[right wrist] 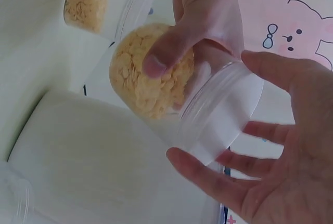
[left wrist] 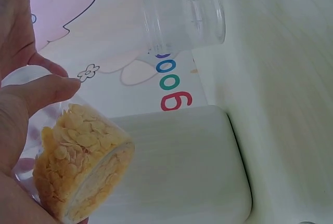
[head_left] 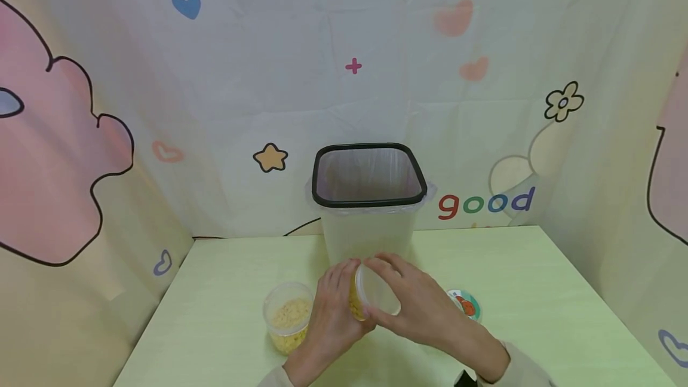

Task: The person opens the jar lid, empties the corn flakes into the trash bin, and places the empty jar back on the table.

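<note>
Flake jar [head_left: 378, 291] tilted, near side of bin [head_left: 371, 232]; left hand [head_left: 340, 303] clamped on its body, right hand [head_left: 421, 300] pinching across its rim. I judge it light, slippery, best held round the middle

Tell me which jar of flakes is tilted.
The held jar, between the left hand and right hand; the other jar stands upright on the table, untouched.

Illumination is soft and diffuse. In both wrist views, contrast is low and a narrow dark shadow edges the bin [head_left: 371, 232]. The table [head_left: 537, 303] right of it is evenly lit in the head view.
</note>
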Available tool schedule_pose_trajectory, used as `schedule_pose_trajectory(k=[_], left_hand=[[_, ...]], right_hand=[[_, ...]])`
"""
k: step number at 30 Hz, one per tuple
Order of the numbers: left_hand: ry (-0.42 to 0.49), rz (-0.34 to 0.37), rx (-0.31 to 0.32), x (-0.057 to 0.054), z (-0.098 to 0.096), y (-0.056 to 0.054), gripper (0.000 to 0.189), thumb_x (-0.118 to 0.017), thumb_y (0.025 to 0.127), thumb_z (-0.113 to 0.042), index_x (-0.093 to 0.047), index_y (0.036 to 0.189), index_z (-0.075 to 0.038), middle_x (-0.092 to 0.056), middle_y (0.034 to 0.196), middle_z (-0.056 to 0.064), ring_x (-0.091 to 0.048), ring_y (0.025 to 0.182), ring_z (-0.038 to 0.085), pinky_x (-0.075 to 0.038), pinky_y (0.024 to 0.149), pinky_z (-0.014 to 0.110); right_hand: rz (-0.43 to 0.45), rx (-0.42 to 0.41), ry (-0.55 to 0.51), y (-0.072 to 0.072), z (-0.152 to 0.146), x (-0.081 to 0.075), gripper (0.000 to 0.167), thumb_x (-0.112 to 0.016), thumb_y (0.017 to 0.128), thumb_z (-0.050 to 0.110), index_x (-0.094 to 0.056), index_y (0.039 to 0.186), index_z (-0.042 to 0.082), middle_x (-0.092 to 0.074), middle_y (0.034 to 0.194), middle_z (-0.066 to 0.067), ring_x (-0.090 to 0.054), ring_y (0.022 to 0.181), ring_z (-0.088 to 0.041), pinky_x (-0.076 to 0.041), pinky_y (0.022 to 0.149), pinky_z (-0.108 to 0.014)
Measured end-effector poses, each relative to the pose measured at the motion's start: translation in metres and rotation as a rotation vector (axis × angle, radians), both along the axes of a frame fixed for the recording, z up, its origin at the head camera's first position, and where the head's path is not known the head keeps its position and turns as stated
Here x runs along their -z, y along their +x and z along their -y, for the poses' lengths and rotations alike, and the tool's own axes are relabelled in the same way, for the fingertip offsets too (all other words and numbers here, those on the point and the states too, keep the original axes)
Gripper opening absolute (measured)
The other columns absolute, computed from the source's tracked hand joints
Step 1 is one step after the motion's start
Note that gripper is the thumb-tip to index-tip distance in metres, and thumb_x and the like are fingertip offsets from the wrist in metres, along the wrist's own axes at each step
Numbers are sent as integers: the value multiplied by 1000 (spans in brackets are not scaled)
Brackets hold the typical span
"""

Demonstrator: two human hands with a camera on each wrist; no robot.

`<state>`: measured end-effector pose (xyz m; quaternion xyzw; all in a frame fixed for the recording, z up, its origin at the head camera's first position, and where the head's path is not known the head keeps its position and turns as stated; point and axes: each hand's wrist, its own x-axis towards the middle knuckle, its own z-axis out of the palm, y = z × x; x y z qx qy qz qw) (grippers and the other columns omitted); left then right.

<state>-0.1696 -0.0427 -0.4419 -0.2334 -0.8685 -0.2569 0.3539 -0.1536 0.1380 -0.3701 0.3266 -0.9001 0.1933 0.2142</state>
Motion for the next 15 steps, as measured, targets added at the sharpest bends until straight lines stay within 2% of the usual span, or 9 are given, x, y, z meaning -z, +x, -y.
schedule_pose_trajectory(k=[4, 8, 12, 15], left_hand=[[8, 20, 9, -2, 1, 2, 100, -96, 48, -30, -49, 135, -12, -60, 126, 3, -56, 116, 23, -49, 97, 43], [15, 48, 31, -4, 3, 4, 103, -98, 48, -32, -47, 136, -13, -59, 127, 3, -55, 118, 23, -49, 99, 43], [19, 46, 44, -3, 4, 4, 103, -97, 49, -32, -47, 136, -12, -58, 127, 4, -54, 118, 23, -49, 99, 42], [19, 36, 47, -3, 5, 3, 102, -97, 50, -33, -47, 136, -12, -58, 127, 3, -54, 117, 22, -49, 99, 41]], right_hand=[[-14, -137, 32, -2, -6, -2, 70, -82, 78, 34, -50, 139, 23, -53, 141, -8, -56, 126, -26, -55, 94, -45], [-55, -258, 65, -7, -11, -3, 76, -87, 73, 25, -50, 138, 22, -49, 145, -9, -51, 132, -28, -53, 97, -45], [-96, -337, 116, -10, -15, -3, 80, -90, 66, 12, -51, 135, 21, -45, 148, -6, -45, 136, -26, -53, 99, -41], [-103, -358, 149, -10, -16, -3, 83, -90, 63, 6, -51, 134, 21, -43, 150, -4, -41, 139, -26, -52, 100, -37]])
